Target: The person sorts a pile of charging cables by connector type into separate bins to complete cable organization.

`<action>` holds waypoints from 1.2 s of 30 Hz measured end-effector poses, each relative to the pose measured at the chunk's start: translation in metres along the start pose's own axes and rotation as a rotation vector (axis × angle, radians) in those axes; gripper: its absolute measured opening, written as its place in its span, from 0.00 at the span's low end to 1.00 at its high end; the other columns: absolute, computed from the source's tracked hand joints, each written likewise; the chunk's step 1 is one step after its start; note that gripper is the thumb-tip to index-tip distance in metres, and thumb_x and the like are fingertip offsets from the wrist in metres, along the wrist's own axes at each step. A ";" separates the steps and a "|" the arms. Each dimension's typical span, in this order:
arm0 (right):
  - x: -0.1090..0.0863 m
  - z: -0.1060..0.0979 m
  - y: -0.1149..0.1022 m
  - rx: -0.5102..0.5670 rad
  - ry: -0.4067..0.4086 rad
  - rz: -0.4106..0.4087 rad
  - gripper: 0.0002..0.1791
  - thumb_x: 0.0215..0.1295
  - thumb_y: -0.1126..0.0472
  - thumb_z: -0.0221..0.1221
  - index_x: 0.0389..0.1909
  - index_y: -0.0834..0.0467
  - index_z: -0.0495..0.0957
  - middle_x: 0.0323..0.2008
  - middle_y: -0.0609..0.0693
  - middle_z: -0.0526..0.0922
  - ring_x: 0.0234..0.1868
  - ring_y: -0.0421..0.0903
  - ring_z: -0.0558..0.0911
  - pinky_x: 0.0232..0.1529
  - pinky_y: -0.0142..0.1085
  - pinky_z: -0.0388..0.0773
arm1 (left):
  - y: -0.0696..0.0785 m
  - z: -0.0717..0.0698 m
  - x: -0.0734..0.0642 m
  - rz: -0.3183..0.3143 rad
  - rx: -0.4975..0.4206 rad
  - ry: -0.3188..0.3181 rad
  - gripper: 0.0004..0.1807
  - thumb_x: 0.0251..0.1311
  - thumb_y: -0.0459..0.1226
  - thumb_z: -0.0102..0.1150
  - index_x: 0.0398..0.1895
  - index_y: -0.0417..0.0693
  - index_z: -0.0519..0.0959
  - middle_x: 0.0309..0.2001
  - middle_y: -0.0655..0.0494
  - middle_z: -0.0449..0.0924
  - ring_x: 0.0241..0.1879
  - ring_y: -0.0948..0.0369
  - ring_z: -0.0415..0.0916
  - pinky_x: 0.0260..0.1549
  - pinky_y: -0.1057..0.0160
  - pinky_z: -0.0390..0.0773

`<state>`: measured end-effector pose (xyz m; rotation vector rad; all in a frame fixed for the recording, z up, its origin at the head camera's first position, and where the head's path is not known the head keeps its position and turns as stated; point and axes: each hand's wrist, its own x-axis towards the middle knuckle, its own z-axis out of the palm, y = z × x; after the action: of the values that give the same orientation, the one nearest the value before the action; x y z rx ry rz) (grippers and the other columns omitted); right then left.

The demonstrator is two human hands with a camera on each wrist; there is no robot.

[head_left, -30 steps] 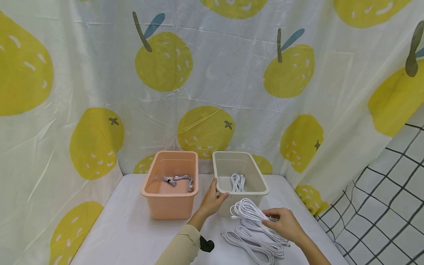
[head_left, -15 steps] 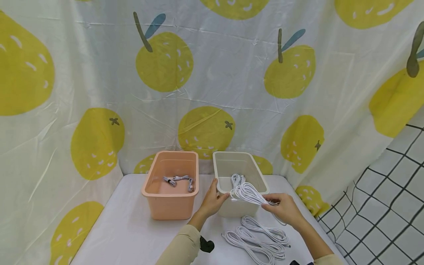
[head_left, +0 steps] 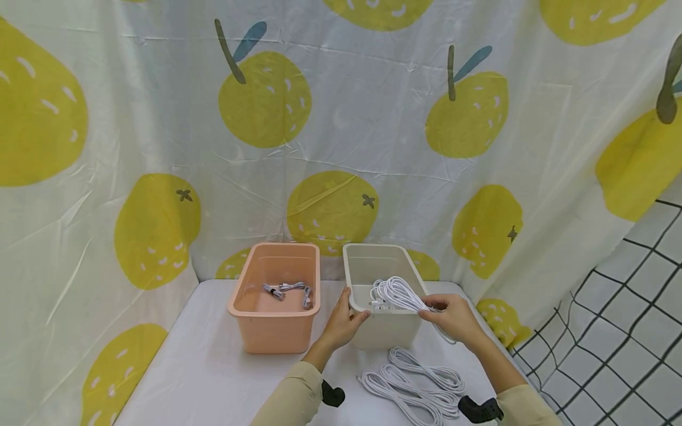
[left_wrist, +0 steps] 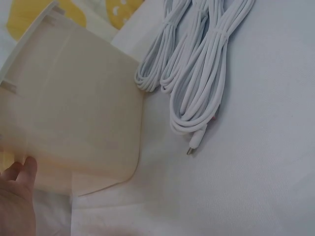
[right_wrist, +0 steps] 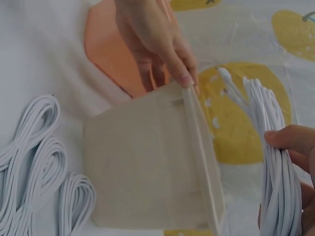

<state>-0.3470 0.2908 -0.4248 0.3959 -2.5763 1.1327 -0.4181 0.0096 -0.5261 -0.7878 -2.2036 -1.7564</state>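
My right hand [head_left: 453, 319] pinches a bundled white cable [head_left: 402, 294] between thumb and fingers. The looped end of this cable hangs over the front rim of the beige bin [head_left: 380, 332], overlapping the bin's inside in the head view. In the right wrist view a white plug end [right_wrist: 224, 75] sticks out beside the loops. My left hand [head_left: 340, 324] grips the beige bin's front left corner, its thumb [right_wrist: 183, 73] on the rim and the other fingers against the side wall. Another white cable bundle inside this bin is mostly hidden behind the held one.
A peach bin [head_left: 273, 334] stands left of the beige one, with several small grey cables [head_left: 292, 286] in it. More white cable bundles [head_left: 412, 387] lie on the white table in front of the beige bin. A fruit-patterned curtain hangs behind; a black wire grid [head_left: 602, 319] stands at right.
My right hand has lifted the white cable bundle off the pile on the table and moved it forward to the beige bin's rim. My left hand has stayed on the bin.
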 end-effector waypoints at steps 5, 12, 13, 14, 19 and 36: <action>0.015 0.000 -0.001 0.010 0.009 -0.004 0.14 0.60 0.61 0.75 0.45 0.62 0.90 0.41 0.52 0.89 0.40 0.44 0.84 0.35 0.33 0.81 | 0.000 0.000 0.000 -0.017 0.021 -0.003 0.45 0.71 0.37 0.64 0.80 0.32 0.47 0.77 0.30 0.52 0.73 0.41 0.61 0.63 0.45 0.72; 0.036 0.001 -0.002 0.020 0.029 0.041 0.17 0.61 0.63 0.73 0.49 0.67 0.87 0.38 0.53 0.89 0.37 0.45 0.83 0.35 0.34 0.79 | -0.001 0.001 0.001 -0.016 0.063 -0.003 0.47 0.72 0.39 0.63 0.80 0.30 0.45 0.77 0.28 0.51 0.73 0.38 0.58 0.65 0.43 0.69; 0.039 0.002 -0.003 0.019 0.030 0.057 0.18 0.61 0.62 0.73 0.49 0.67 0.87 0.38 0.53 0.89 0.37 0.45 0.83 0.35 0.35 0.79 | -0.001 0.001 0.001 -0.017 0.056 0.001 0.47 0.72 0.39 0.64 0.80 0.30 0.46 0.76 0.28 0.52 0.73 0.38 0.59 0.65 0.42 0.69; 0.041 0.002 -0.003 0.017 0.029 0.069 0.18 0.61 0.62 0.73 0.50 0.67 0.87 0.38 0.53 0.89 0.37 0.45 0.82 0.36 0.35 0.79 | -0.002 0.001 0.001 -0.016 0.051 0.004 0.47 0.72 0.39 0.64 0.80 0.30 0.46 0.76 0.28 0.53 0.73 0.38 0.59 0.65 0.41 0.68; 0.056 0.008 -0.004 0.004 0.054 0.134 0.20 0.62 0.59 0.73 0.51 0.65 0.87 0.39 0.52 0.89 0.39 0.48 0.83 0.38 0.38 0.79 | -0.002 0.001 0.001 -0.013 0.027 0.012 0.46 0.71 0.39 0.64 0.80 0.33 0.47 0.73 0.31 0.59 0.72 0.41 0.62 0.64 0.39 0.68; 0.127 0.064 -0.017 0.226 0.153 0.405 0.27 0.72 0.58 0.62 0.68 0.67 0.74 0.63 0.67 0.76 0.63 0.63 0.75 0.64 0.51 0.73 | -0.007 -0.002 0.002 0.014 0.049 -0.010 0.44 0.72 0.39 0.63 0.80 0.32 0.48 0.76 0.29 0.53 0.72 0.40 0.62 0.63 0.42 0.71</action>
<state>-0.4675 0.2155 -0.4066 -0.1727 -2.4631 1.5304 -0.4239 0.0078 -0.5300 -0.8007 -2.2330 -1.6891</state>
